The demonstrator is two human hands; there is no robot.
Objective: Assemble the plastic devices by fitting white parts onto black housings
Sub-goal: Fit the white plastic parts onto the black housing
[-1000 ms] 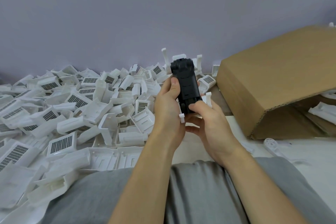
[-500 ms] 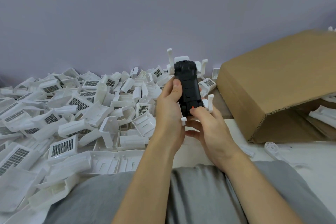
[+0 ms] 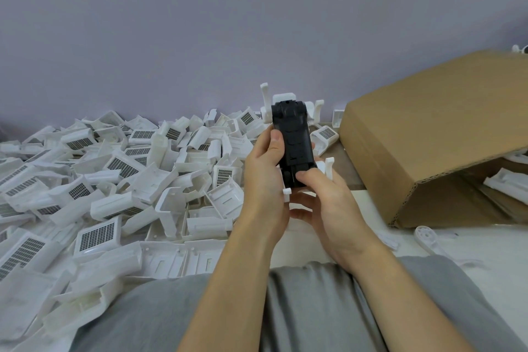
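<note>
Holding: left hand [image 3: 264, 171] is gripping the long black plastic housing [image 3: 294, 148]; right hand [image 3: 323, 197] is pinching its lower end.
Handling: seemingly light, rigid; white plastic part's [image 3: 285, 97] thin prongs are looking fragile, so grip the housing's sides.

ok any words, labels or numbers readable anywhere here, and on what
None can be read.
black housing: only moulded ridges, no lettering legible.
cardboard box: its visible faces are plain brown.
white parts: only dark grilles, no print.
</note>
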